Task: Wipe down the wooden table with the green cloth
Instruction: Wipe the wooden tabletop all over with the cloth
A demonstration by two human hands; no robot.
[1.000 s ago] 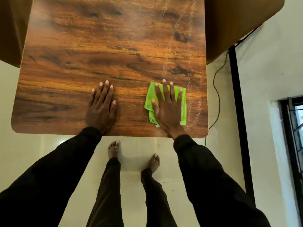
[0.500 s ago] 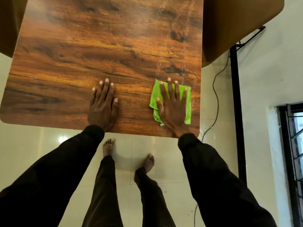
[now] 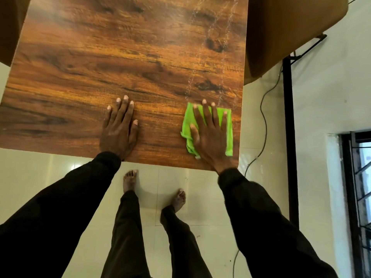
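The green cloth (image 3: 227,135) is found at the near right corner of the counter (image 3: 120,57), just inside the right edge and close to the near edge. It is folded into a flat pad, close to square, so no clear long axis can be made out; its slightly longer side seems to run away from the near edge, in line with the fingers on it. It lies directly beneath the right hand (image 3: 208,137), which is laid on it palm down. The fingers are straight and slightly spread, with the tips reaching to or just past the far edge of the cloth, and the thumb is stretched along its left side. Nothing is pinched; the cloth is held only by downward pressure.

The left hand (image 3: 119,129) is pressed flat on bare wood well to the left, with the fingers straight and nearly together and the wrist at the near edge. It is judged to be a brace only, and the right hand is plainly the one placed for the wiping.

Two faint pale streaks (image 3: 225,63) are seen running away from the cloth towards the far edge. Most of the surface lies ahead and to the left of the cloth. A stroke from this corner is therefore judged to be possible only forward or leftward.
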